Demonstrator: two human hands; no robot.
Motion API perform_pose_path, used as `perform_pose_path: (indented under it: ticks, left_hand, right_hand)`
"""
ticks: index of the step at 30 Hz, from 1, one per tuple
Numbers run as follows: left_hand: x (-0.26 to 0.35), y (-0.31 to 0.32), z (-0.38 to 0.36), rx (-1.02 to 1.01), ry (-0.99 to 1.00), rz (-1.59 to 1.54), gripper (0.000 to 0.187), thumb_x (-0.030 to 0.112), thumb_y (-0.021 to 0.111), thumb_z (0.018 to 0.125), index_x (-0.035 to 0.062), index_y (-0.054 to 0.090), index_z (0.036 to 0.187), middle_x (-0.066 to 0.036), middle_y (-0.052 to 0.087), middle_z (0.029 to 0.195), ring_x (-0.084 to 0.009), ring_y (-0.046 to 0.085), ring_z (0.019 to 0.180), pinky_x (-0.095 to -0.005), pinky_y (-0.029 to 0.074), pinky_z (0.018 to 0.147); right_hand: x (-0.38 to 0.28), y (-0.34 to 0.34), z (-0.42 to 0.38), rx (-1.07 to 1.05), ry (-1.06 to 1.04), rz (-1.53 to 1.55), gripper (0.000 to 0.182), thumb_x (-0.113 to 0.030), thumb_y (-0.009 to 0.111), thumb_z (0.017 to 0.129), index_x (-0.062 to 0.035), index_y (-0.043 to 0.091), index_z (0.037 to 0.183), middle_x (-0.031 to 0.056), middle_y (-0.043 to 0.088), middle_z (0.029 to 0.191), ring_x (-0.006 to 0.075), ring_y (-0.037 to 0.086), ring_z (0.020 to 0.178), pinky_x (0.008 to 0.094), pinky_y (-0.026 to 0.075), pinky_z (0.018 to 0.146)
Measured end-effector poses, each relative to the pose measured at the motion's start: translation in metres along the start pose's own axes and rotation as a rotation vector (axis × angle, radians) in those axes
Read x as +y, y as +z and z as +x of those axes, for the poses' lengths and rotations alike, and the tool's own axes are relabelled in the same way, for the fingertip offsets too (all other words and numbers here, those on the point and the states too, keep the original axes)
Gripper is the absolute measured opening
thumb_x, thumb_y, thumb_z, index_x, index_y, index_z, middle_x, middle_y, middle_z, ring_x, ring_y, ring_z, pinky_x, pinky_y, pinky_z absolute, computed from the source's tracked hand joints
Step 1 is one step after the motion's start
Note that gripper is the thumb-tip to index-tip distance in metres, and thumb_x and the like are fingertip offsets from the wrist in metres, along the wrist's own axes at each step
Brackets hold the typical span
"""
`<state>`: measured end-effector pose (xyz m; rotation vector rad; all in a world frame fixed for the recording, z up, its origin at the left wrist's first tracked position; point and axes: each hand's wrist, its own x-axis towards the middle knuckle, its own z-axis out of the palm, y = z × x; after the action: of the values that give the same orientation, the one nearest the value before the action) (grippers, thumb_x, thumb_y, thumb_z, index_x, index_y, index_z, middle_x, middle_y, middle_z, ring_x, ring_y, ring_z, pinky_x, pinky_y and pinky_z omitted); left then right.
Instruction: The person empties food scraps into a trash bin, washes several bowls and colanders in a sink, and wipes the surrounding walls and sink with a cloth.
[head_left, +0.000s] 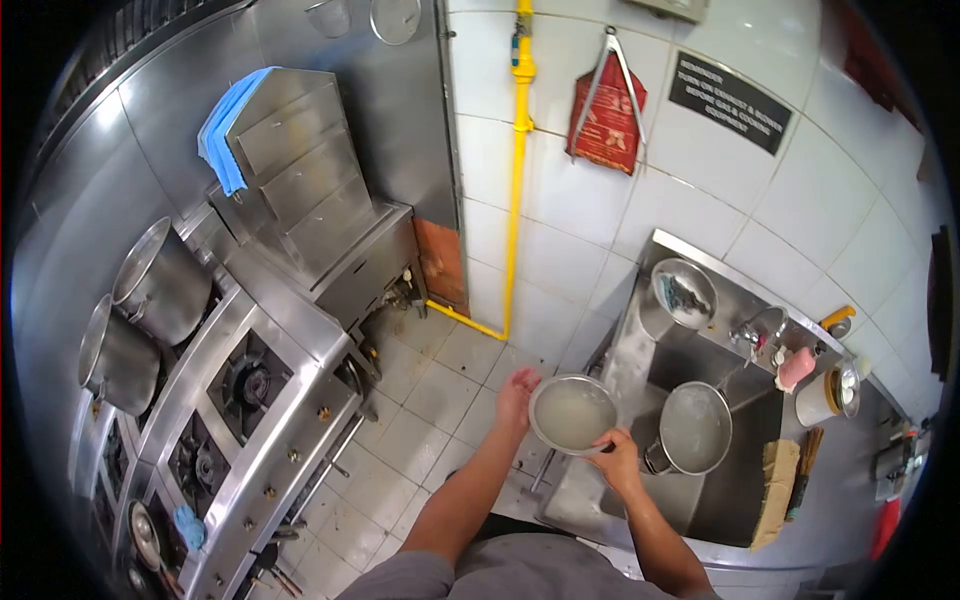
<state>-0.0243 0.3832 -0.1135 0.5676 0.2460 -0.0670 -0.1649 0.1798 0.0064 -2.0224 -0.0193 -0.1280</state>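
Observation:
A round metal bowl (573,415) with cloudy, whitish liquid in it is held level in front of me, over the floor beside the sink's left edge. My right hand (618,462) grips it at the lower right rim, with the thumb near the top edge. My left hand (517,396) is at the bowl's left side, fingers loosely bent and apart; whether it touches the rim is hard to see. In the sink (735,490) stands a metal pot (696,428), also with cloudy liquid. Another metal bowl (684,294) with something dark inside sits at the sink's back corner.
A faucet (765,325) and a pink sponge (797,369) are at the sink's back edge. Cardboard (774,495) lies along its right side. To the left is a stove (250,400) with two tall stockpots (165,285). A yellow pipe (515,200) runs down the tiled wall.

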Motion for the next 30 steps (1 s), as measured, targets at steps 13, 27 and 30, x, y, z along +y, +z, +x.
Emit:
perform_pose_path:
  ticks: [13,27,30]
  left_hand:
    - [0.321,0.256,0.224,-0.518,0.097,0.14,0.069,0.048,0.041,0.099,0.0089,0.021,0.152,-0.009,0.029,0.155,-0.0251,0.026,0.143,-0.0444,0.02,0.116]
    - [0.214,-0.425,0.033,-0.057,-0.548,1.701,0.057,0.051,0.045,0.095,0.0062,0.056,0.129,-0.017,0.065,0.11,-0.0302,0.061,0.099,-0.0433,0.047,0.088]
    - [0.287,-0.474,-0.143,-0.289,-1.026,2.296,0.061,0.054,0.039,0.097,0.0094,0.049,0.137,-0.017,0.051,0.138,-0.0323,0.048,0.128,-0.0407,0.039,0.106]
  right_hand:
    - [-0.237,0.056,0.338,0.22,-0.08,0.047,0.042,-0.027,0.087,0.066,-0.005,0.054,0.081,0.004,0.06,0.078,0.0144,0.054,0.072,0.0302,0.046,0.065]
    - [0.009,0.181,0.227,0.339,0.025,0.07,0.028,-0.005,0.078,0.07,-0.0048,0.053,0.082,0.0,0.053,0.083,0.0109,0.05,0.077,0.026,0.044,0.07]
    - [0.065,0.212,0.143,0.331,0.021,-0.009,0.03,-0.007,0.081,0.068,-0.0039,0.054,0.081,0.0035,0.053,0.087,0.0152,0.052,0.077,0.0297,0.044,0.071]
